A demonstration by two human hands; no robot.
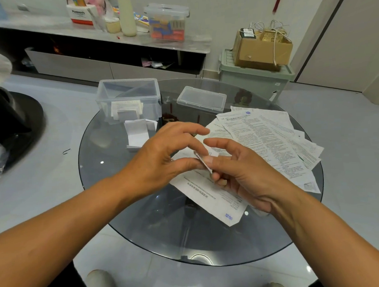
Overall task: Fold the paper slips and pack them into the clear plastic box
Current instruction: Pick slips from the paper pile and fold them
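Observation:
Over the middle of the round glass table point(144, 226), my left hand point(163, 157) and my right hand point(243, 173) meet on a small folded paper slip point(203, 162); both pinch it between thumb and fingers, edge-on to me. Under the hands lies a printed sheet point(210, 198). A fan of unfolded printed slips point(270, 140) spreads to the right. The clear plastic box point(129, 98) stands open at the back left with several folded slips inside. Its lid point(202, 99) lies to its right. A folded slip point(139, 134) sits in front of the box.
Behind the table runs a low shelf unit point(117, 64) with a lidded container point(167, 21) and bottles. A green bin point(255, 76) with a cardboard box point(262, 48) stands at the back right. A black round base point(14, 128) is on the floor at left.

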